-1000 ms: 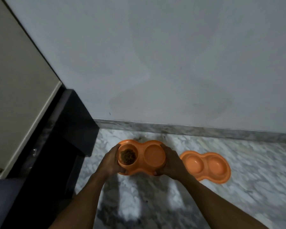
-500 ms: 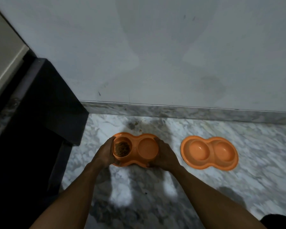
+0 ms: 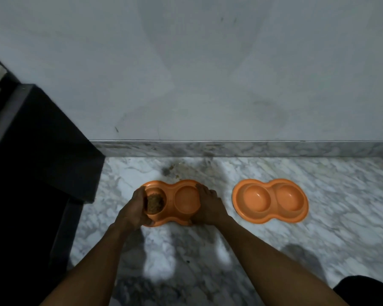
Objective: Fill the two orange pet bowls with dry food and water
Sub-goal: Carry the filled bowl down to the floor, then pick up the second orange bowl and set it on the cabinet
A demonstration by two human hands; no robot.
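Dark cabinet [image 3: 42, 155]: far left, standing against the grey wall [image 3: 208, 74], well left of the held feeder.

Left hand [image 3: 134, 209]: curled closed around the left end of the held feeder, thumb over the rim, fingers wrapped beneath the edge.

Held feeder [image 3: 171, 203]: orange double-bowl dish, gripped at both ends, low over or on the marble floor [image 3: 318, 250]; contact with the floor not clear. Positioned near the wall, short of the marble skirting [image 3: 230, 149].

Dry food [image 3: 154, 203]: brown kibble heaped in the left bowl of the held feeder, just beside the left hand.

Right bowl of the held feeder [image 3: 186, 199]: no kibble inside; water level not discernible.

Right hand [image 3: 208, 207]: closed over the right end of the held feeder, fingers draped across the rim, palm against the outer edge.

Second feeder [image 3: 270, 200]: matching orange double-bowl dish, flat on the floor, just right of the held feeder and apart from it, untouched by either hand. Both bowls without kibble; water not discernible.

Dark shape [image 3: 367, 290]: bottom right corner, well right of the held feeder, too cropped to identify.
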